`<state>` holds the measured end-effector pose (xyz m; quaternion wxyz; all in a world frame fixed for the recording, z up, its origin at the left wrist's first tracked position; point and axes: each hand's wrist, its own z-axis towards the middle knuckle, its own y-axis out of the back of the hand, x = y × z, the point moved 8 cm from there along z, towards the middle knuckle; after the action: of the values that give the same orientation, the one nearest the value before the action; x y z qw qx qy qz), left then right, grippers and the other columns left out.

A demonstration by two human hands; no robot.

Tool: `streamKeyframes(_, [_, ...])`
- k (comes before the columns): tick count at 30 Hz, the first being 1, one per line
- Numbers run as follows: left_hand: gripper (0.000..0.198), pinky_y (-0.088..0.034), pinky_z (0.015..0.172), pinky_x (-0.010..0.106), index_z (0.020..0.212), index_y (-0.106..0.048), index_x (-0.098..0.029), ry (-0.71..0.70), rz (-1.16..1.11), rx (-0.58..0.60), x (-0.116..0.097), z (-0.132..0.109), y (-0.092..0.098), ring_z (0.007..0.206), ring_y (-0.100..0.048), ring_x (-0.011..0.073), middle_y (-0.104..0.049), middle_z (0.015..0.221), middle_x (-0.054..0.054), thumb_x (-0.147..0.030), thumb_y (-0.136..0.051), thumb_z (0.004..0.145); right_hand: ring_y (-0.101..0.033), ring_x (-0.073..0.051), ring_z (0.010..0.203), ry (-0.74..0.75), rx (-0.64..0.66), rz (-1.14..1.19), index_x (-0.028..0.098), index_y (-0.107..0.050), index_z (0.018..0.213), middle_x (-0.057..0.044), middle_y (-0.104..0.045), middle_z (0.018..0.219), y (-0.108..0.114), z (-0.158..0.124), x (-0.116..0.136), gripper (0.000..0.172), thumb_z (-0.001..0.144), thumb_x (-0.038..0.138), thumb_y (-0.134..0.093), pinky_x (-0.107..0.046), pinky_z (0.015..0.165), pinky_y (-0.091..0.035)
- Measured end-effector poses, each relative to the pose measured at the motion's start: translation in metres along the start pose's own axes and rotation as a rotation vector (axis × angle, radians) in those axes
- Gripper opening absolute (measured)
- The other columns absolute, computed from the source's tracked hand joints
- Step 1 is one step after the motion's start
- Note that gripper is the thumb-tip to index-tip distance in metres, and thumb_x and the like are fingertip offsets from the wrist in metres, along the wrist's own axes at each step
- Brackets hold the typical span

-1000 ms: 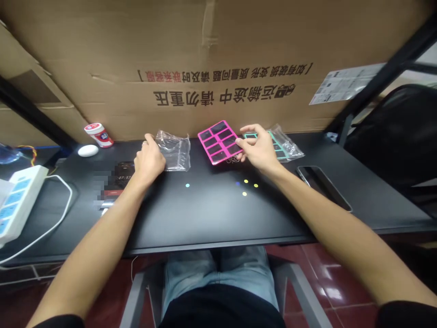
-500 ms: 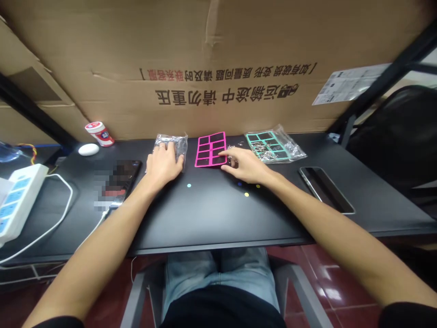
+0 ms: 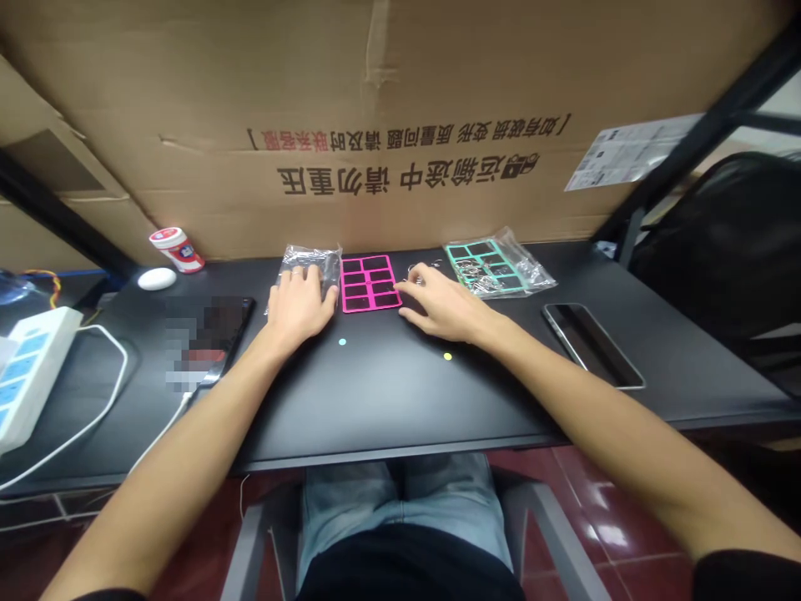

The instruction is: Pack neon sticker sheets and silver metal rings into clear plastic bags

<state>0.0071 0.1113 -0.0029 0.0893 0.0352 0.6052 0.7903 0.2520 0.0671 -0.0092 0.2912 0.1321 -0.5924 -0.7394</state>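
My left hand (image 3: 301, 302) rests palm-down on a clear plastic bag (image 3: 313, 257), fingers spread; what the bag holds is mostly covered. Immediately right of the bag, a bright pink frame (image 3: 369, 280) divided into rectangular openings lies flat on the black table. At that frame's right edge is my right hand (image 3: 447, 305), index fingertip touching or very near it, thumb apart beside the lower corner. Small shiny metal pieces (image 3: 431, 265) show behind the right hand. A light blue dot (image 3: 342, 341) and a yellow dot (image 3: 447, 356) lie nearer the table's front.
A teal frame (image 3: 485, 263) lies in clear plastic with metal pieces on the right. Farther right is a smartphone (image 3: 593, 345). On the left are a phone on a cable (image 3: 234, 334), a white oval case (image 3: 156, 279), a red-white tub (image 3: 178, 249) and a power strip (image 3: 41, 367). Cardboard (image 3: 400, 83) stands behind.
The pink frame has shifted left against the plastic bag and turned straighter. My right hand has moved slightly left with it, now covering small dots that showed before. My left hand stays on the bag.
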Motion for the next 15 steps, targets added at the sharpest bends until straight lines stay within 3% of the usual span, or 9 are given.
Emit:
streamKeyframes(3, [0.051, -0.055, 0.106, 0.066, 0.142, -0.064, -0.017, -0.03, -0.024, -0.052, -0.006, -0.001, 0.008, 0.137, -0.06, 0.0496, -0.067, 0.144, 0.027, -0.052, -0.051, 0.107, -0.06, -0.046, 0.13, -0.15, -0.166, -0.048, 0.015, -0.073, 0.139, -0.025, -0.062, 0.143, 0.03, -0.002, -0.029, 0.041, 0.11, 0.04, -0.058, -0.064, 0.11, -0.053])
streamKeyframes(6, [0.046, -0.054, 0.11, 0.063, 0.141, -0.065, -0.019, -0.088, -0.062, -0.098, -0.014, -0.002, 0.015, 0.14, -0.058, 0.0471, -0.067, 0.146, 0.024, -0.048, -0.052, 0.108, -0.051, -0.052, 0.142, -0.415, -0.266, -0.196, 0.01, -0.068, 0.14, -0.031, -0.056, 0.155, 0.054, -0.016, -0.079, 0.045, 0.109, 0.042, -0.059, -0.071, 0.115, -0.044])
streamKeyframes(11, [0.043, -0.052, 0.111, 0.058, 0.144, -0.062, -0.022, -0.168, -0.115, -0.155, -0.024, -0.004, 0.024, 0.14, -0.059, 0.0432, -0.068, 0.146, 0.019, -0.044, -0.051, 0.109, -0.055, -0.053, 0.143, -0.857, -0.168, -0.339, -0.002, -0.062, 0.143, -0.04, -0.062, 0.147, 0.058, -0.052, -0.158, 0.062, 0.105, 0.047, -0.066, -0.07, 0.114, -0.045])
streamKeyframes(15, [0.049, -0.051, 0.113, 0.058, 0.151, -0.058, -0.022, -0.188, -0.157, -0.183, -0.025, -0.005, 0.028, 0.139, -0.06, 0.0423, -0.067, 0.15, 0.018, -0.044, -0.053, 0.108, -0.064, -0.051, 0.138, -0.982, -0.084, -0.304, -0.001, -0.068, 0.14, -0.037, -0.07, 0.14, 0.049, -0.067, -0.186, 0.057, 0.105, 0.045, -0.067, -0.068, 0.113, -0.049])
